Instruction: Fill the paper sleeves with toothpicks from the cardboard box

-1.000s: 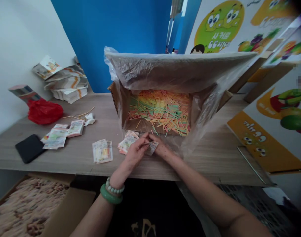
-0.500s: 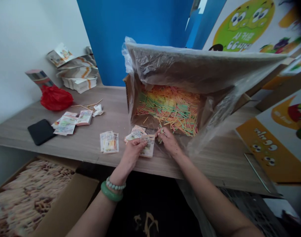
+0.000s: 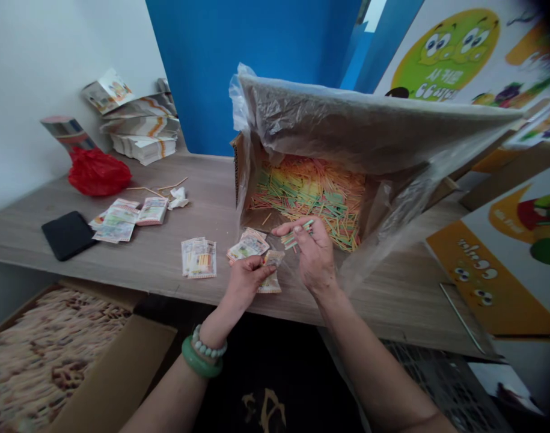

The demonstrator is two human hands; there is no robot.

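My left hand (image 3: 246,280) is closed on a small printed packet (image 3: 271,273) held just above the table's front edge. My right hand (image 3: 313,251) is raised beside it and pinches a few coloured sticks (image 3: 296,236) between thumb and fingers. Right behind the hands stands a cardboard box (image 3: 241,180) lined with clear plastic and filled with several pink, green and yellow sticks (image 3: 313,195). A loose pile of empty packets (image 3: 249,245) lies in front of the box, by my left hand. A filled packet (image 3: 199,257) lies further left on the table.
The wooden table (image 3: 166,258) also holds more packets (image 3: 129,215), a black phone (image 3: 68,234), a red plastic bag (image 3: 98,172) and stacked printed cartons (image 3: 137,129). An open box (image 3: 67,355) of packed goods sits below at the left. Printed boards (image 3: 495,258) lean at the right.
My right hand has lifted away from the packet and picked up a few sticks at the box's front. My left hand keeps the packet, now lower and nearer the table edge.
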